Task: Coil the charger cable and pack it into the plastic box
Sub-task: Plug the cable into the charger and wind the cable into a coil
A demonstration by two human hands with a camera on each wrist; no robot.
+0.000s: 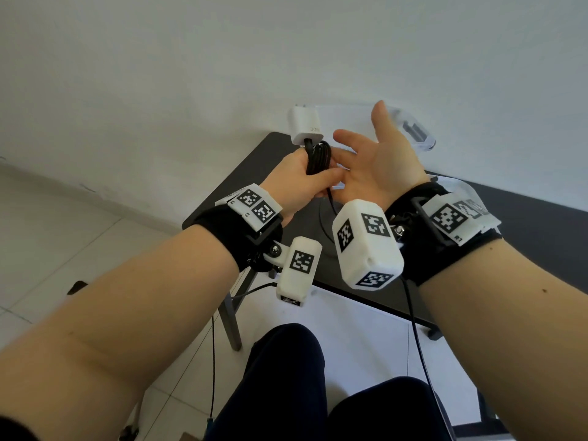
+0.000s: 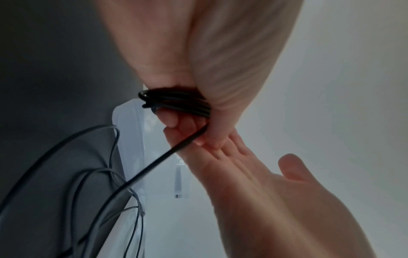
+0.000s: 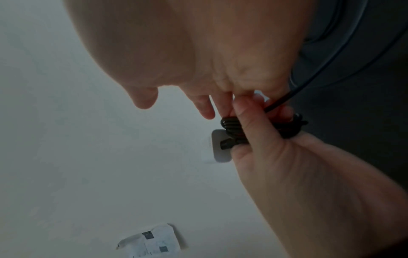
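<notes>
Left hand [image 1: 302,183] grips glossy black coiled cable [image 1: 318,159], apparently round.

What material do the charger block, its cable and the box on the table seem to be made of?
Charger block: looks like hard white plastic, smooth with a slight sheen and rounded edges.
Cable: black, probably rubber or soft plastic, since it bends into tight loops in the left hand.
Plastic box: clear, glossy plastic; the wall shows through it.
</notes>
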